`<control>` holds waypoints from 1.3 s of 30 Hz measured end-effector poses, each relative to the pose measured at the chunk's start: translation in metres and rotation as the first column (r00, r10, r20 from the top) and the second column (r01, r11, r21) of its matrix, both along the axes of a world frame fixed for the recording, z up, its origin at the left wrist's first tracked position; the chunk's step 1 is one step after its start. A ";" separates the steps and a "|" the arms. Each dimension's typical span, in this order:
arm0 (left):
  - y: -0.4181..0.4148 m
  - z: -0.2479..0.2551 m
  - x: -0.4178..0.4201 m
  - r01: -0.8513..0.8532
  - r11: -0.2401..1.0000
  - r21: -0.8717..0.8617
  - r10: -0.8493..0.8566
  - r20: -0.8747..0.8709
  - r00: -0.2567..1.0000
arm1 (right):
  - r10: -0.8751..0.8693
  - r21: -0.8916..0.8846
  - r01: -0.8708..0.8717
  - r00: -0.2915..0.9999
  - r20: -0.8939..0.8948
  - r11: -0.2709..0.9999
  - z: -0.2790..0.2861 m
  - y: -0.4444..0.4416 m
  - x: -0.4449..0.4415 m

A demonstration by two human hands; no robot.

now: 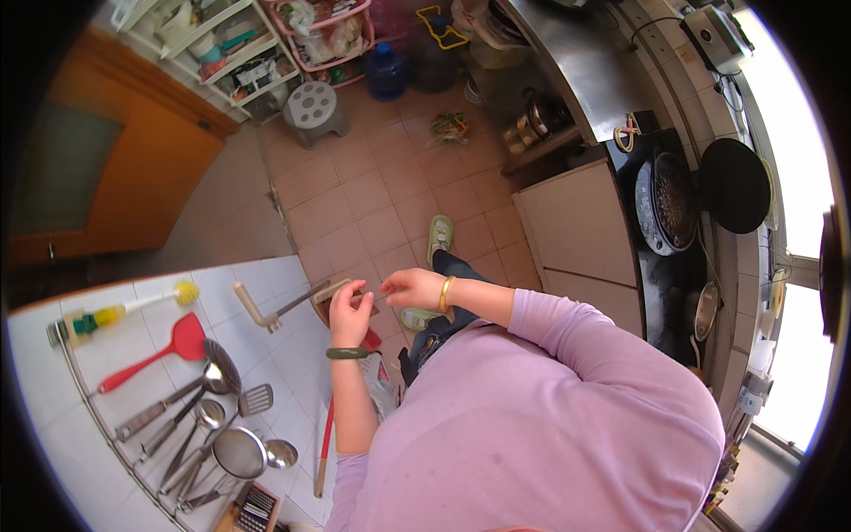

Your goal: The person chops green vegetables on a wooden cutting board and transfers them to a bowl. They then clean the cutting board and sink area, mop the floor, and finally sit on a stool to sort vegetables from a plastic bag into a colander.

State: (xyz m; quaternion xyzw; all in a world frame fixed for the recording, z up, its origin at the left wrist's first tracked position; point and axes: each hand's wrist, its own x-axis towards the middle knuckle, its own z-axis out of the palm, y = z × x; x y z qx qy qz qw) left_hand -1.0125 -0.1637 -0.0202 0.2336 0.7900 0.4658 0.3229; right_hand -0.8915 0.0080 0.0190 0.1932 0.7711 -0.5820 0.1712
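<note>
My left hand (350, 312) is held out in front of my body with its fingers slightly apart and nothing visible in it. A green bangle (347, 353) circles that wrist. Behind those fingers shows part of a brush (329, 291), which my hand overlaps; I see no grip on it. Facing it, a short gap away, my right hand (413, 288) hangs in the air, fingers loosely bent and empty. It wears a gold bangle (445, 294). Below both hands are my green shoes (439, 233) on the tiled floor (372, 193).
A white tiled wall at left carries a rail (100, 425) of utensils, including a red spatula (188, 338) and a strainer (239, 452). An induction cooker (655, 213) sits on the right counter. Ahead stand a grey stool (312, 110), a blue water bottle (386, 73) and bagged vegetables (450, 126).
</note>
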 end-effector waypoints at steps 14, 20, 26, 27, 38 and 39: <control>0.257 0.014 -0.042 0.474 0.872 -0.122 -0.467 0.081 0.880 | -0.097 0.017 0.096 0.995 0.033 0.995 -0.045 0.256 -0.040; 0.360 -0.019 -0.082 0.762 0.629 -0.156 -0.755 0.111 0.646 | -0.375 0.083 0.378 0.926 -0.043 0.922 -0.076 0.318 -0.064; 0.464 -0.037 -0.127 0.937 0.199 -0.287 -0.974 0.045 0.221 | -0.642 -0.205 0.662 0.749 0.164 0.721 -0.113 0.342 -0.076; 0.481 -0.036 -0.135 0.934 0.100 -0.342 -0.987 0.082 0.135 | -0.686 -0.261 0.717 0.696 0.212 0.646 -0.123 0.343 -0.077; 0.570 -0.104 -0.301 0.915 0.071 -0.398 -0.979 0.148 0.140 | -0.939 -0.432 0.886 0.277 0.204 0.168 -0.134 0.389 -0.235; 0.579 -0.116 -0.313 0.897 -0.003 -0.442 -0.976 0.199 0.094 | -0.925 -0.455 0.865 0.326 0.193 0.210 -0.131 0.390 -0.243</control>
